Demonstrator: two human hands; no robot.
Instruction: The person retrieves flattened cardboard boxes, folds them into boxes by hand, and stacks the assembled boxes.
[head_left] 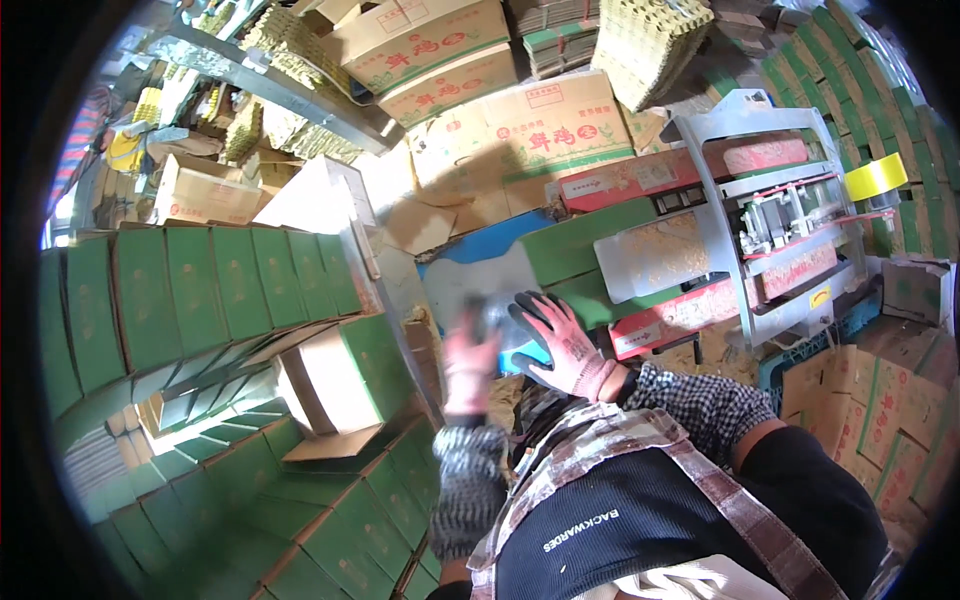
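My right hand (568,350), in a pink glove with dark fingertips, is spread at the near edge of a grey metal plate (480,283). Its fingers are apart and I see nothing held in them. Beside it, my left hand (470,362), gloved alike, is smeared by motion, so its fingers cannot be made out. A small pale patch between the hands is too blurred to name. Just beyond my right hand a green carton (572,246) lies on the carton sealing machine (735,215). A blue surface (498,236) shows behind the plate.
A yellow tape roll (876,178) sits on the machine's right side. Stacked green cartons (190,295) fill the left, with an open carton (330,385) among them. Brown printed cartons (550,135) and egg trays (650,45) stand at the back. Flattened cartons (870,420) lean at right.
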